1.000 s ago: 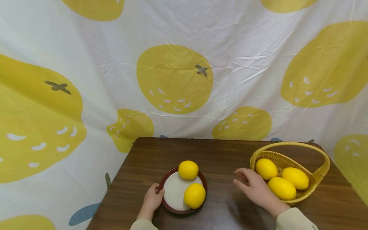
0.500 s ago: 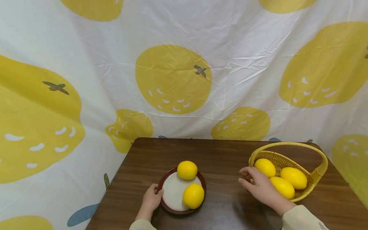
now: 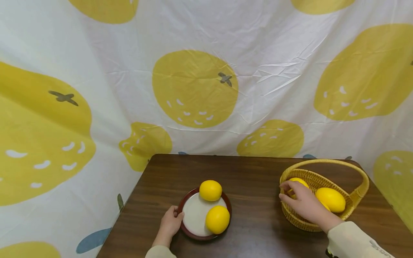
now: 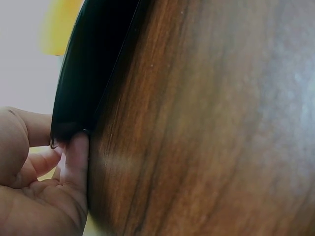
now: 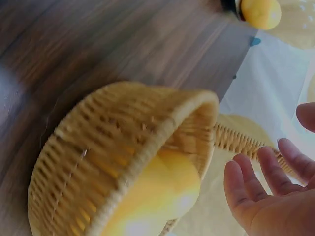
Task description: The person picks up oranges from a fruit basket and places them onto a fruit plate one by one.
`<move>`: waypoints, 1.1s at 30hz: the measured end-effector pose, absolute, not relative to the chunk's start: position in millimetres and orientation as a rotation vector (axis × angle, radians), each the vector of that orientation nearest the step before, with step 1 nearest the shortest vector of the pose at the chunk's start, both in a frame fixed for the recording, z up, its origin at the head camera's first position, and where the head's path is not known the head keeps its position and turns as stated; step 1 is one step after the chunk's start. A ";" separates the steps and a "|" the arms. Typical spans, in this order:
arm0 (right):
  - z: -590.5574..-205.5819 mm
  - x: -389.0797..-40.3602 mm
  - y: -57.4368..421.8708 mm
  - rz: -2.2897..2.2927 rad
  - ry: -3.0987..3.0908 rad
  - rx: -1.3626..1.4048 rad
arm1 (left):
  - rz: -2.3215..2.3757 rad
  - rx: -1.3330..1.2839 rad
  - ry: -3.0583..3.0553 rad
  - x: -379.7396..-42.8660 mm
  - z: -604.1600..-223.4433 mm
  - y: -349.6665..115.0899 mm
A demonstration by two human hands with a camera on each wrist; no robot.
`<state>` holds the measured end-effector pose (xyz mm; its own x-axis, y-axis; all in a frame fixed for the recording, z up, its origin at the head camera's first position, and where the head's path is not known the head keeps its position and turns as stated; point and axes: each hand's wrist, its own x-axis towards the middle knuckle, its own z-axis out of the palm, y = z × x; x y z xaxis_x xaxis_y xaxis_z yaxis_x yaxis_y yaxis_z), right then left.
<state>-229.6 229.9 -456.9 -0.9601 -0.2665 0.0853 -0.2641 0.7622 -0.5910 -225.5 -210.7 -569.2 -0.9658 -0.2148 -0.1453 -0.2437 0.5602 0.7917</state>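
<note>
My left hand (image 3: 170, 222) pinches the left rim of a round plate (image 3: 195, 216) with a red-brown edge and pale centre. In the left wrist view the thumb and fingers grip the dark rim (image 4: 81, 93). Two lemons sit on the plate, one at the back (image 3: 210, 190) and one at the front right (image 3: 217, 219). Over a wicker basket (image 3: 301, 225) hovers my right hand (image 3: 306, 204), fingers loosely bent and holding nothing. The basket holds three lemons; one lemon (image 3: 330, 200) shows plainly, the others are partly covered by the hand. The right wrist view shows the fingers (image 5: 268, 169) apart from the lemons (image 5: 177, 184).
The basket's tall arched handle (image 3: 326, 161) rises above the lemons. Both plate and basket stand on a dark wooden table (image 3: 251, 186). Behind the table hangs a white cloth (image 3: 200, 143) printed with big yellow fruit.
My right hand has moved right, from beside the basket's left edge to above its lemons. The left hand and the plate stay in place.
</note>
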 end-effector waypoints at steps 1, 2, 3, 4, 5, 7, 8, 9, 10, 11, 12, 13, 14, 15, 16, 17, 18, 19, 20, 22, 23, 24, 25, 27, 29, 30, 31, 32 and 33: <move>-456.5 -230.6 232.2 -0.976 2.943 -0.439 | 1.400 -0.405 2.746 -225.4 -569.1 -210.7; -456.4 -231.6 234.4 -0.960 2.946 -0.443 | 1.398 -0.406 2.746 -225.5 -569.0 -210.7; -456.2 -232.3 236.3 -0.949 2.948 -0.441 | 1.399 -0.404 2.746 -225.4 -569.1 -210.7; -456.3 -233.2 238.1 -0.935 2.954 -0.443 | 1.399 -0.404 2.744 -225.3 -569.0 -210.8; -456.0 -234.0 239.8 -0.921 2.957 -0.440 | 1.400 -0.403 2.745 -225.3 -569.0 -211.0; -455.8 -234.8 242.2 -0.898 2.967 -0.436 | 1.401 -0.401 2.743 -225.2 -569.2 -211.3; -456.0 -234.9 242.9 -0.888 2.977 -0.438 | 1.400 -0.400 2.745 -225.3 -569.2 -211.5; -456.0 -235.2 243.7 -0.883 2.980 -0.438 | 1.399 -0.399 2.746 -225.3 -569.4 -211.6; -456.2 -235.3 244.1 -0.879 2.982 -0.437 | 1.398 -0.400 2.746 -225.4 -569.5 -211.7; -456.1 -235.2 244.4 -0.878 2.983 -0.436 | 1.399 -0.400 2.744 -225.6 -569.8 -211.9; -456.3 -235.1 244.6 -0.878 2.986 -0.436 | 1.397 -0.400 2.744 -225.8 -569.9 -211.9; -456.3 -235.3 245.2 -0.877 2.989 -0.436 | 1.394 -0.402 2.744 -226.1 -570.0 -212.1; -456.3 -235.3 245.8 -0.875 2.994 -0.434 | 1.396 -0.407 2.740 -226.1 -570.0 -212.1; -456.2 -236.0 247.3 -0.870 2.996 -0.434 | 1.396 -0.412 2.736 -226.4 -570.2 -212.1; -456.1 -236.6 249.0 -0.864 2.996 -0.432 | 1.394 -0.410 2.737 -226.5 -570.5 -212.2; -455.9 -237.5 251.5 -0.850 2.997 -0.432 | 1.394 -0.414 2.736 -226.5 -570.6 -212.2; -455.9 -238.7 254.4 -0.836 2.997 -0.430 | 1.389 -0.412 2.740 -226.5 -570.7 -212.2; -455.9 -239.7 257.2 -0.823 2.996 -0.421 | 1.388 -0.412 2.741 -226.6 -571.0 -212.3; -456.2 -240.8 260.4 -0.807 2.993 -0.411 | 1.389 -0.410 2.742 -226.5 -571.1 -212.3; -457.1 -242.9 266.8 -0.782 2.984 -0.388 | 1.385 -0.396 2.752 -226.4 -571.5 -212.6; -457.9 -243.9 269.8 -0.770 2.983 -0.377 | 1.388 -0.397 2.752 -226.4 -571.6 -212.6; -458.7 -244.8 272.6 -0.763 2.980 -0.364 | 1.386 -0.390 2.756 -226.4 -571.9 -212.8; -459.4 -245.6 275.2 -0.756 2.977 -0.355 | 1.386 -0.389 2.759 -226.3 -572.0 -212.7; -460.7 -247.3 280.2 -0.735 2.973 -0.347 | 1.383 -0.385 2.763 -226.3 -572.1 -212.7; -461.8 -249.0 284.8 -0.710 2.972 -0.333 | 1.378 -0.384 2.768 -226.4 -572.0 -212.6; -462.0 -249.7 286.7 -0.695 2.967 -0.324 | 1.376 -0.384 2.769 -226.5 -572.0 -212.7; -462.3 -250.4 288.6 -0.682 2.964 -0.315 | 1.376 -0.383 2.770 -226.6 -572.0 -212.6; -462.6 -251.1 290.3 -0.665 2.961 -0.299 | 1.376 -0.384 2.768 -226.7 -571.9 -212.7; -462.6 -251.7 291.9 -0.652 2.957 -0.284 | 1.377 -0.384 2.766 -226.7 -572.1 -212.7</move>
